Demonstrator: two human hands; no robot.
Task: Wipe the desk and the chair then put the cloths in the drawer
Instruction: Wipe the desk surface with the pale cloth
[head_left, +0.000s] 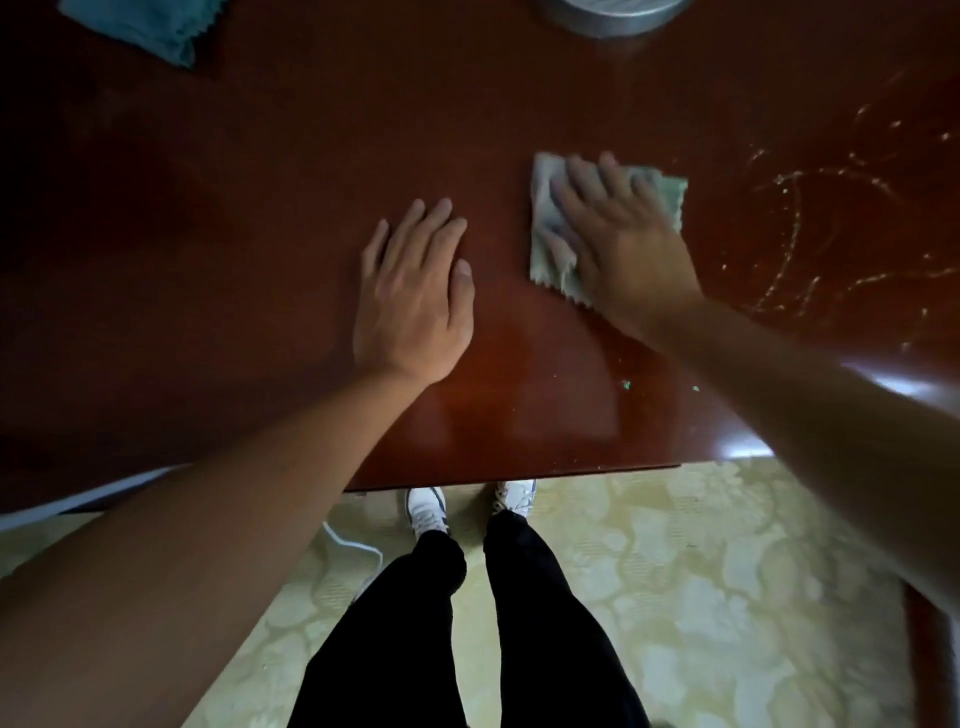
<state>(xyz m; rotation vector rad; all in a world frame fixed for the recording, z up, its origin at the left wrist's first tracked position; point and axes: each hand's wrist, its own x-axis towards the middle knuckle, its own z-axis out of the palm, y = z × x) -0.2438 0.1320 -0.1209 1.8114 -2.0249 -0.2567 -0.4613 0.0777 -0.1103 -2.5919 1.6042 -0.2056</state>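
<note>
Desk (249, 218): dark red, glossy top, filling the upper frame. A wet streak pattern (810, 244) lies at 3 o'clock on the top.

Right hand (618, 234): fingers straight and spread, pressed flat on the green cloth (550, 244). The cloth lies flat on the desk at 2 o'clock from frame centre; the hand covers its right half.

Left hand (415, 296): fingers straight and together, palm flat on the bare desk, just beside the green cloth at its 9 o'clock, not touching it.

Blue cloth (150, 26): bunched on the desk at 11 o'clock, well apart from both hands.

Metal pan (613, 15): at 12 o'clock, cut off by the frame edge; contents cannot be told.

Below the desk edge, at 6 o'clock: patterned floor (727, 597), black trousers, white shoes (426, 512).
</note>
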